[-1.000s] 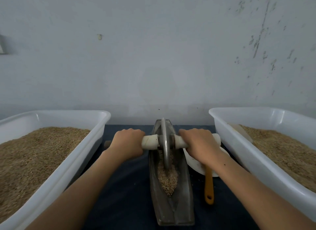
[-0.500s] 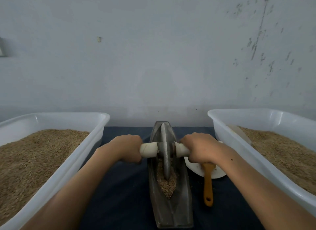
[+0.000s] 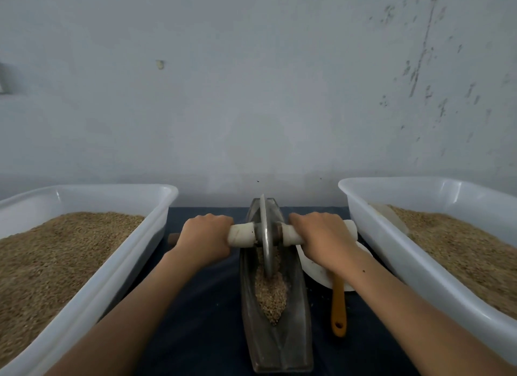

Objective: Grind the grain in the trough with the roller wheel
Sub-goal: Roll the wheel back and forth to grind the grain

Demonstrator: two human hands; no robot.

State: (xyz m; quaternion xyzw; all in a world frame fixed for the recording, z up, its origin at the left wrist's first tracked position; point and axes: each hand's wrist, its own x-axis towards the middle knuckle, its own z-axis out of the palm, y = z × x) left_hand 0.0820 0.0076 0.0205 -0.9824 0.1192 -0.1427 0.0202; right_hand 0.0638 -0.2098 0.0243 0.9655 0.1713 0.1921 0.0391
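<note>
A pale grey-blue wall (image 3: 251,96) filled the whole upper view, plain and flatly lit. Up at one and two o'clock, dark flaking streaks (image 3: 419,54) ran down the paint. At eleven o'clock sat one small pale chip (image 3: 160,64). At the far nine o'clock edge, a dim fixture (image 3: 3,77) was cut off, too little to identify. Below, a dark blue cloth (image 3: 207,305) covered the surface, meeting the wall at twelve o'clock.

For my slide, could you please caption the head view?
Both hands, left and right, grip the roller wheel over grain in the trough.
</note>
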